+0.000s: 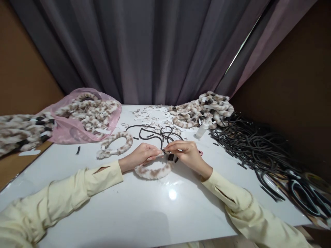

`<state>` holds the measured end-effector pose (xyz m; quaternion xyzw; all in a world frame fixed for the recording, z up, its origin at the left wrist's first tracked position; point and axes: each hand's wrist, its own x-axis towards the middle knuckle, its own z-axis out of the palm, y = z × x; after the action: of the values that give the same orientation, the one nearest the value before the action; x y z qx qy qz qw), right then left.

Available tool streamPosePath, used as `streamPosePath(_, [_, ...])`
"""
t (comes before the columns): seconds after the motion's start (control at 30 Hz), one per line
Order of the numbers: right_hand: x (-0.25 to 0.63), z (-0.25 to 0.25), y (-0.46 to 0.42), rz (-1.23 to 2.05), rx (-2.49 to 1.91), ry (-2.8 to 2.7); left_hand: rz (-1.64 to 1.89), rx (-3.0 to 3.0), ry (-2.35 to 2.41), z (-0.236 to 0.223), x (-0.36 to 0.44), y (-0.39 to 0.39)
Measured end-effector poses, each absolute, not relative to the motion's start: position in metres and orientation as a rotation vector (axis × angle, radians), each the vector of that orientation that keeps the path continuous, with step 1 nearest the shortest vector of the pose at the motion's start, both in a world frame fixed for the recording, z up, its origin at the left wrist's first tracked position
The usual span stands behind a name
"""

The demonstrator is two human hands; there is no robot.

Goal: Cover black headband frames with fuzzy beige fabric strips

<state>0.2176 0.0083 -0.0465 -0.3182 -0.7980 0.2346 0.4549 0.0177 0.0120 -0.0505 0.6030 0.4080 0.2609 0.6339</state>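
Note:
A furry white ring with brown patches (155, 172) is held just above the table, its ends meeting at the top. My left hand (146, 154) is closed, thumb and fingers pinching one furry end. My right hand (190, 156) is also closed, its fingertips pinched at that same end, touching the left fingertips. A small dark bit shows between the fingertips, too small to name. Near the right fingers a dark section (171, 157) shows on the ring. Behind my hands lie loose black cords (152, 135). A second furry ring (116, 144) lies to the left.
A pink plastic bag (69, 132) of furry rings stands at left, beside another furry pile (15, 129). At the back are metal rings with white tags (152, 115), more furry rings (204, 106) and a small bottle (202, 131). Black cords (245, 141) and scissors (305, 193) lie right.

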Motion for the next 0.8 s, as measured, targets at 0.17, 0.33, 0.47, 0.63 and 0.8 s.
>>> streamPosePath(0.17, [0.212,-0.051,0.009,0.505,-0.797,-1.962,0.589,1.55,0.965,-0.05,0.02,0.006])
streamPosePath(0.33, [0.206,-0.051,0.007,0.578,-0.85,-1.954,0.624,1.766,1.055,-0.054,0.021,0.001])
streamPosePath(0.47, [0.203,-0.05,0.006,0.708,-0.929,-1.948,0.688,2.113,1.062,-0.058,0.02,-0.001])
streamPosePath(0.63, [0.201,-0.045,0.006,0.924,-1.151,-1.901,0.74,2.333,0.986,-0.059,0.02,-0.004])
streamPosePath(0.8, [0.201,-0.037,0.006,1.151,-1.251,-1.873,0.735,2.749,0.744,-0.061,0.017,-0.003])
